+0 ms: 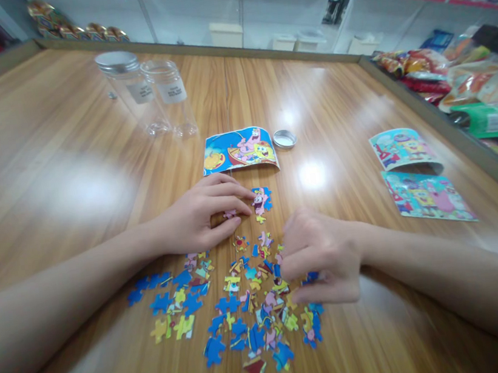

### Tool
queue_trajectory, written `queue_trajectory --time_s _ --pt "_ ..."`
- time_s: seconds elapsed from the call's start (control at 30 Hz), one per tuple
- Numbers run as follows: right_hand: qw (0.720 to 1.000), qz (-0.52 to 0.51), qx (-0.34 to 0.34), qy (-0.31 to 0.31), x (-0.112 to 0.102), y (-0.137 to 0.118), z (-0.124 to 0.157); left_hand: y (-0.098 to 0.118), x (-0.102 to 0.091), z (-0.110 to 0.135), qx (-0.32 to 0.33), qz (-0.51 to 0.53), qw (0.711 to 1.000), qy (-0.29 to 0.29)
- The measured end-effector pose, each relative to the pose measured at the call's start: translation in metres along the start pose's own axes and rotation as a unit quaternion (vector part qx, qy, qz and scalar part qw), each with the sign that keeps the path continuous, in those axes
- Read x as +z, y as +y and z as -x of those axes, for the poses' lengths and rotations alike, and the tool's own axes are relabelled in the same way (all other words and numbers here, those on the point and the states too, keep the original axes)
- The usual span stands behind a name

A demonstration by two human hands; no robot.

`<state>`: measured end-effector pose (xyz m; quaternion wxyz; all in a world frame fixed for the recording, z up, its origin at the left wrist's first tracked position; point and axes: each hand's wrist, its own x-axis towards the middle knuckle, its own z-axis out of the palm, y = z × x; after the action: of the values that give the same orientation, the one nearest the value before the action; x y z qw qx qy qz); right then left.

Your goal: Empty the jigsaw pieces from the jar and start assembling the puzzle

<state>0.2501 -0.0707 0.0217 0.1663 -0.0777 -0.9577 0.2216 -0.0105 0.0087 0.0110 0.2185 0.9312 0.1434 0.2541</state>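
Observation:
My left hand (207,213) lies on the table with its fingers stretched out, the fingertips at a small joined cluster of puzzle pieces (260,200) showing a pink and blue picture. A pink piece is partly covered under those fingers. Over the right side of a loose heap of jigsaw pieces (254,335) is my right hand (320,256), a little blurred. Its thumb and index finger are apart, the other fingers curled; no piece shows in its grip. Just beyond my left hand lies a curled cartoon picture card (242,149). More loose blue and yellow pieces (161,302) are spread below my left forearm.
A clear jar with a silver lid (118,63) and a lidless clear jar (173,95) stand at the back left. A loose silver lid (285,139) lies beside the card. Two more picture cards (429,196) are at the right. Snack packets (469,81) lie beyond the table's raised edge.

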Motion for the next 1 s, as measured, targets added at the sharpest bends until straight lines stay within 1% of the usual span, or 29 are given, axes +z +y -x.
queue_trajectory --time_s 0.07,0.13,0.3,0.37,0.5,0.57,0.67,0.73,0.83,1.0 --pt "1.0 -0.007 -0.015 -0.019 -0.001 -0.005 -0.001 0.0 0.0 0.0 -0.003 -0.003 1.0 -0.005" --pt "0.999 0.002 -0.015 -0.03 -0.002 -0.009 -0.002 0.0 -0.001 0.0 -0.002 -0.006 1.0 -0.01" --pt "0.995 0.069 0.023 -0.067 0.003 -0.012 -0.005 0.0 -0.002 0.0 0.007 -0.01 1.0 -0.018" --pt "0.994 0.079 0.029 -0.069 0.003 -0.011 -0.005 0.0 -0.002 0.0 0.007 -0.01 1.0 -0.018" --pt "0.996 0.053 0.035 -0.065 -0.006 -0.01 -0.005 0.001 -0.002 -0.001 0.011 -0.01 1.0 -0.014" --pt "0.995 0.035 0.042 -0.084 -0.011 -0.011 -0.004 0.001 -0.002 -0.001 0.01 -0.01 1.0 -0.009" --pt "0.992 0.044 0.053 -0.106 -0.012 -0.014 -0.005 0.0 -0.001 -0.001 0.005 -0.01 1.0 -0.009" --pt "0.992 0.063 0.053 -0.093 -0.008 -0.013 -0.005 0.0 -0.001 0.0 0.002 -0.01 1.0 -0.01" --pt "0.994 0.086 0.049 -0.055 -0.007 -0.009 -0.004 0.0 -0.001 0.0 0.001 -0.007 1.0 -0.006" --pt "0.991 0.122 0.054 -0.017 -0.019 0.001 0.001 0.0 -0.001 0.0 0.002 -0.006 1.0 -0.008"
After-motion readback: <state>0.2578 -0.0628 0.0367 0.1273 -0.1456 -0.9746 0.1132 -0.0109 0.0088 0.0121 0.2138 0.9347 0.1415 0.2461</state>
